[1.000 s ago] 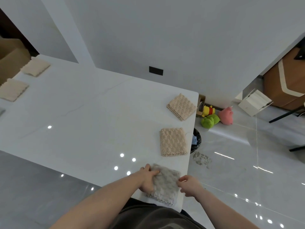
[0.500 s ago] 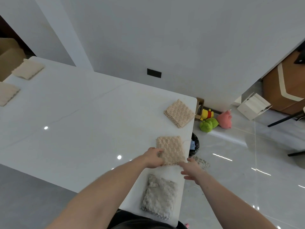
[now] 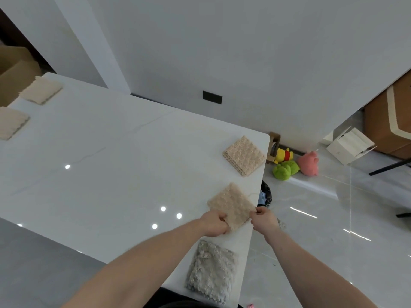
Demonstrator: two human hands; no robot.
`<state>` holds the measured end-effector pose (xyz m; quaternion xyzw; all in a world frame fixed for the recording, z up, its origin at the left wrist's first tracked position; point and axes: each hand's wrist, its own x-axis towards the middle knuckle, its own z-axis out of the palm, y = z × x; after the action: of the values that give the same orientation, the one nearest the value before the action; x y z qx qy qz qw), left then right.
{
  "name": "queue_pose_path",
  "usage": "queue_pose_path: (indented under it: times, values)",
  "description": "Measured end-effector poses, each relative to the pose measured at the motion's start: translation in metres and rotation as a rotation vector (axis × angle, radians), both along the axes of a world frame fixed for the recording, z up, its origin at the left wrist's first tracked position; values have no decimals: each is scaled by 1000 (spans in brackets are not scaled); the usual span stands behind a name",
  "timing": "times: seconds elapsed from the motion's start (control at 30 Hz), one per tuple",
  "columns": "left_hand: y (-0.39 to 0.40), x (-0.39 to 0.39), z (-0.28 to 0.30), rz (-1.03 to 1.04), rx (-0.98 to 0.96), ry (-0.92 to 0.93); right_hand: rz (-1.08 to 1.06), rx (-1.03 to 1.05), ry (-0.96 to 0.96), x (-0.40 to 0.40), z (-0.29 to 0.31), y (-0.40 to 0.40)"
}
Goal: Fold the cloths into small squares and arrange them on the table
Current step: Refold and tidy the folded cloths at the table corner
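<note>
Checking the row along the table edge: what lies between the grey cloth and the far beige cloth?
In the head view, another beige cloth, gripped by both hands, between the grey cloth and far beige cloth.

Both hands hold a folded beige cloth at the table's right edge.

The left hand (image 3: 214, 223) grips the middle beige cloth (image 3: 231, 205) at its near corner; the right hand (image 3: 263, 220) pinches its right corner. A grey cloth (image 3: 211, 272) lies nearer on the white table (image 3: 111, 163), another beige cloth (image 3: 244, 155) farther along the edge.
</note>
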<state>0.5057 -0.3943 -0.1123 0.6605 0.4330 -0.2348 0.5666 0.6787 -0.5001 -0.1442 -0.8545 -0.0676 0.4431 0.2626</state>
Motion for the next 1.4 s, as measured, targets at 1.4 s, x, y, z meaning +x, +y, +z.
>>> queue_pose_path:
  times: [1.4]
  values:
    - [-41, -98, -28, 152, 147, -16, 137, -29, 129, -81, -9, -77]
